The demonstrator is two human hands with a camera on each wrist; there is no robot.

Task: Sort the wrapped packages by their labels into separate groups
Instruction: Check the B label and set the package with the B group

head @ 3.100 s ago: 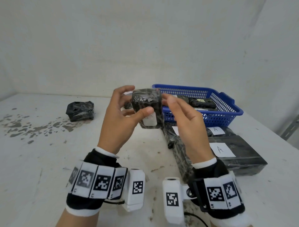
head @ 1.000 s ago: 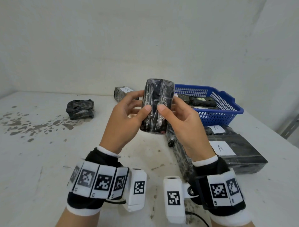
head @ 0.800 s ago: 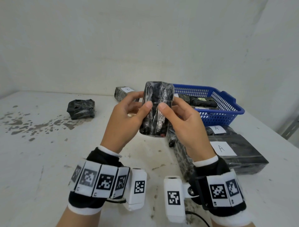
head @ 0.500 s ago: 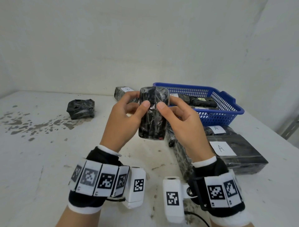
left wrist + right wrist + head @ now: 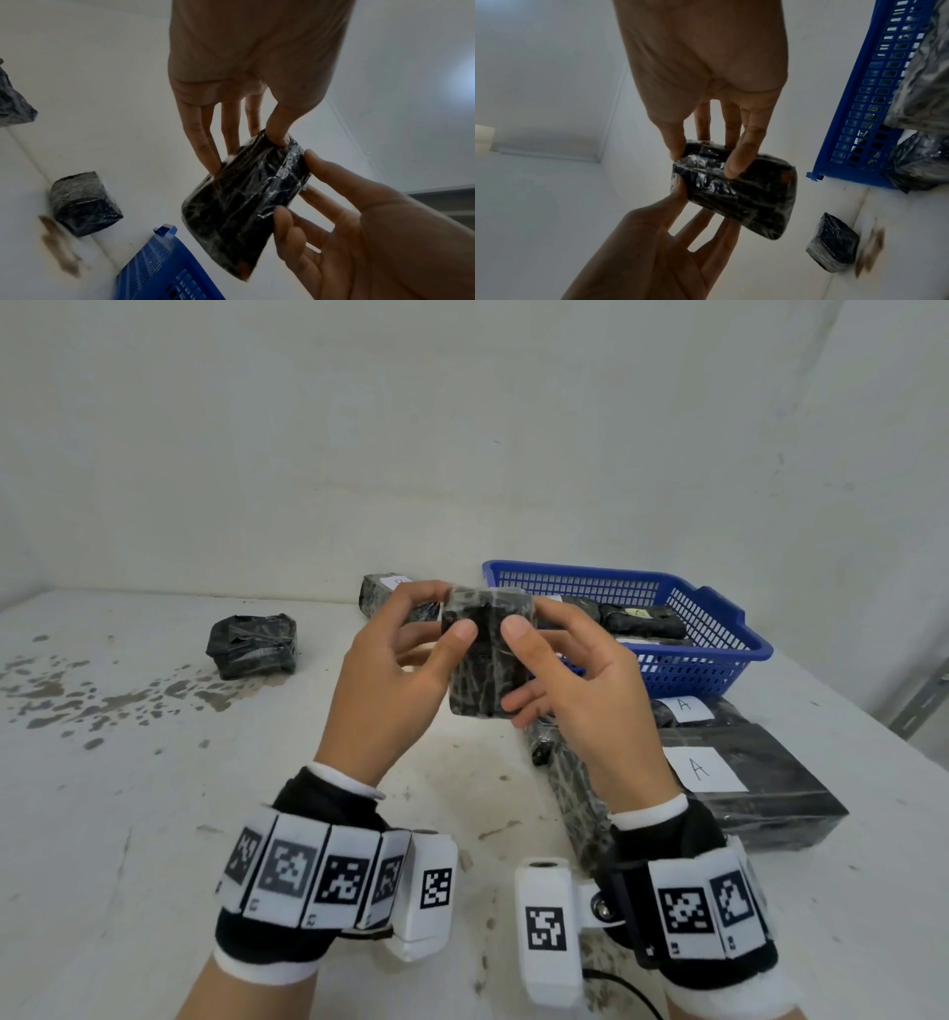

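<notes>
I hold a small black package (image 5: 485,660) wrapped in clear film above the table's middle, between both hands. My left hand (image 5: 442,614) pinches its left edge, thumb in front and fingers behind. My right hand (image 5: 524,660) pinches the right edge the same way. No label shows on the side facing me. The left wrist view shows the package (image 5: 246,203) between both thumbs and fingers; the right wrist view shows the same package (image 5: 739,194). Two flat black packages marked A (image 5: 739,778) (image 5: 685,708) lie at the right.
A blue basket (image 5: 719,629) at the back right holds several wrapped packages. One black package (image 5: 252,644) lies alone at the left near dark stains (image 5: 102,695). Another package with a white label (image 5: 382,590) sits by the back wall.
Both hands turned the package: a white label faced me three seconds ago, now a bare black side does. Over the last second the package came down a little and tilted.
</notes>
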